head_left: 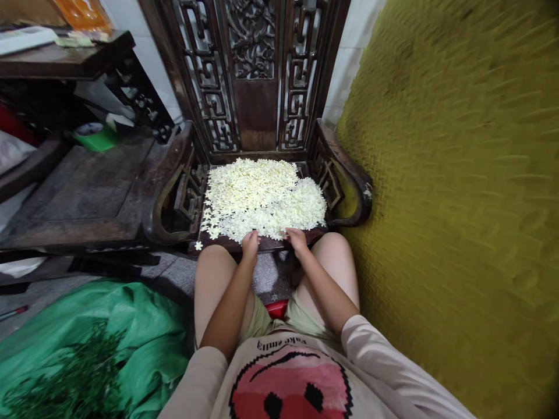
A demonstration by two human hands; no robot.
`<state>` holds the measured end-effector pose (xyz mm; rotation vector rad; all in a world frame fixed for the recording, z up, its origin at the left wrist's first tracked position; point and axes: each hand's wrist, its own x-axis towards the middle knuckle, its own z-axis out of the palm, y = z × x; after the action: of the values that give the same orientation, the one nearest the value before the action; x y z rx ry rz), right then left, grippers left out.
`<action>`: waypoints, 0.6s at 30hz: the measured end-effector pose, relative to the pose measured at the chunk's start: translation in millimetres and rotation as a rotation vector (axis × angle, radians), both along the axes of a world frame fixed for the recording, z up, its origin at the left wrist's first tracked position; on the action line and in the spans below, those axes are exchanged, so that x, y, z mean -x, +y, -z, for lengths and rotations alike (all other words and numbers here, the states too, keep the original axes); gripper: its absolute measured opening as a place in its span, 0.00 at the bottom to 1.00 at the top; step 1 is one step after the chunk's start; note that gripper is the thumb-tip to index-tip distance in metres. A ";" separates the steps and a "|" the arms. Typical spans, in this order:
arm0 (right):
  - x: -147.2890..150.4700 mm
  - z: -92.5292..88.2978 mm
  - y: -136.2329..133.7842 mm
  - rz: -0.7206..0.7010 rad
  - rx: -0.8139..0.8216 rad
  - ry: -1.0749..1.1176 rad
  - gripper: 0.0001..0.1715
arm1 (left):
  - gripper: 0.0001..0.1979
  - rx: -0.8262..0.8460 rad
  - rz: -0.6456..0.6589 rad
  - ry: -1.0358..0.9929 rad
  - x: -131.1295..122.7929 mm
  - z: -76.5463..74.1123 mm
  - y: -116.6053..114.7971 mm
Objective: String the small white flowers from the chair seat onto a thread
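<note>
Dark carved chair seat (314, 234) carries a heap of white flowers (262, 198) lying just ahead of both hands. Left hand (250, 243) and right hand (297, 238) touch its near edge, equally close; each grip looks narrow, contents unclear.

I sit in front of a dark wooden chair (349, 180). A big pile of small white flowers (262, 198) covers its seat. My left hand (250, 243) and my right hand (297, 240) both touch the pile's near edge. A green sack (131, 337) lies left of the chair.
</note>
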<state>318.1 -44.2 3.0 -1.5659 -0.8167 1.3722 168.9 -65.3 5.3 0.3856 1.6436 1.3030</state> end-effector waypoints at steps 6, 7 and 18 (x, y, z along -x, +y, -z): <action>7.6 -6.7 -6.7 -0.132 0.102 0.093 0.09 | 0.03 -0.019 0.222 0.147 -7.1 4.0 -7.9; 10.4 -7.3 -9.3 -0.181 0.111 0.115 0.08 | 0.02 -0.021 0.268 0.196 -9.7 5.5 -9.8; 21.8 0.4 -17.6 -0.221 0.141 0.257 0.07 | 0.04 0.006 0.421 0.531 -15.7 11.2 -16.5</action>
<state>296.4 -61.8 2.6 -1.3958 -0.7648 1.7827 184.7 -81.8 -5.9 1.0834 1.8568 0.9186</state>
